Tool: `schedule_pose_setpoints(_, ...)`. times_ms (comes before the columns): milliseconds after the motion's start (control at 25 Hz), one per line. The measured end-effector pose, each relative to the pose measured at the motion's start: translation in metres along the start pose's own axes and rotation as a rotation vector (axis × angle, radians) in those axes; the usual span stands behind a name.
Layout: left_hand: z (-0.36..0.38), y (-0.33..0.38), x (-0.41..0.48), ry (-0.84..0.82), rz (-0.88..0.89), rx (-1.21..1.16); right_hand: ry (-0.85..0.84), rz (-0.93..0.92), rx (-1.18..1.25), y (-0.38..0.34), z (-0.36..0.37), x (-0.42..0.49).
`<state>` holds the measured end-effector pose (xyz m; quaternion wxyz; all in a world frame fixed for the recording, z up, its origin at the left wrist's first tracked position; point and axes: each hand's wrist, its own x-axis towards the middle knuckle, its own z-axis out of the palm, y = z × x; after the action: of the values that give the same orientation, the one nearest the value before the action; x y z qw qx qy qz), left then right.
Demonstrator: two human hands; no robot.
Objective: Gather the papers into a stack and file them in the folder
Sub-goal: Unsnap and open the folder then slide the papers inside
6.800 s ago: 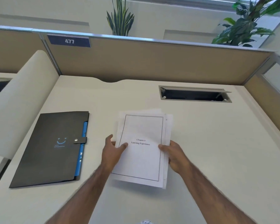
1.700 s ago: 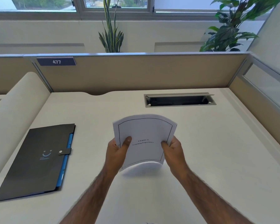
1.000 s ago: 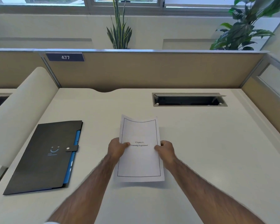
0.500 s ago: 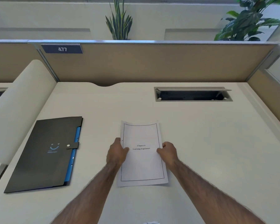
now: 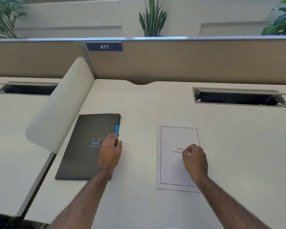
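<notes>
The folder [image 5: 87, 146] lies closed on the bench [image 5: 238, 146], left of the stack of papers [image 5: 177, 171] and apart from it by a strip of bare surface. Its long axis runs away from the person, tilted slightly rightward at the far end; the opening edge, marked by a blue tab, faces the papers. The left hand [image 5: 110, 151] is the nearer hand: it rests at this opening edge over the clasp area, fingers extended, and whether it grips the flap cannot be determined. The right hand [image 5: 195, 160] sits on the papers, loosely curled, pressing or hovering at the title line rather than grasping. The papers appear squared into one flat stack, long axis roughly parallel to the folder, top sheet white with a thin black border. The folder is matte black with a small blue smile mark. The next step is probably opening the folder leftward, then transferring the stack to the left.
</notes>
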<state>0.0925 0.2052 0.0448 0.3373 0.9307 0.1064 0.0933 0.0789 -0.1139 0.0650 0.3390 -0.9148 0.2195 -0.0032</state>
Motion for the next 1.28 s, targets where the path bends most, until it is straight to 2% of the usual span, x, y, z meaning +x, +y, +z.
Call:
schedule_pose_setpoints(120, -0.045, -0.061, 0.014, 0.043, -0.154, 0.222, -0.119, -0.118, 0.086, -0.040, 0.038, -0.028)
schedule_pose_setpoints(200, -0.069, -0.089, 0.020, 0.030, -0.395, 0.328, -0.269, -0.091, 0.187, -0.070, 0.065, -0.041)
schedule_pose_setpoints(280, -0.085, -0.102, 0.024, 0.002, -0.563, 0.316, -0.415, -0.005, 0.286, -0.100, 0.089, -0.052)
schedule_pose_setpoints(560, -0.092, -0.112, 0.045, -0.004, -0.511, 0.115, -0.777, 0.283, 0.508, -0.169, 0.143, -0.074)
schedule_pose_setpoints(720, -0.093, -0.107, 0.050, 0.016, -0.544, -0.053, -0.634, 0.294, 0.490, -0.170, 0.149, -0.063)
schedule_pose_setpoints(840, -0.081, -0.089, 0.039, 0.049, -0.413, -0.169, -0.411, 0.280, 0.448, -0.151, 0.140, -0.053)
schedule_pose_setpoints(960, -0.060, -0.070, 0.017, 0.029, -0.335, -0.173, -0.298, 0.261, 0.339, -0.129, 0.128, -0.048)
schedule_pose_setpoints(1120, -0.037, -0.062, -0.001, -0.012, -0.206, 0.164, -0.291, 0.232, 0.157, -0.112, 0.124, -0.047)
schedule_pose_setpoints(1280, -0.021, -0.055, 0.005, -0.128, 0.044, 0.439, -0.141, 0.033, -0.102, -0.120, 0.132, -0.048)
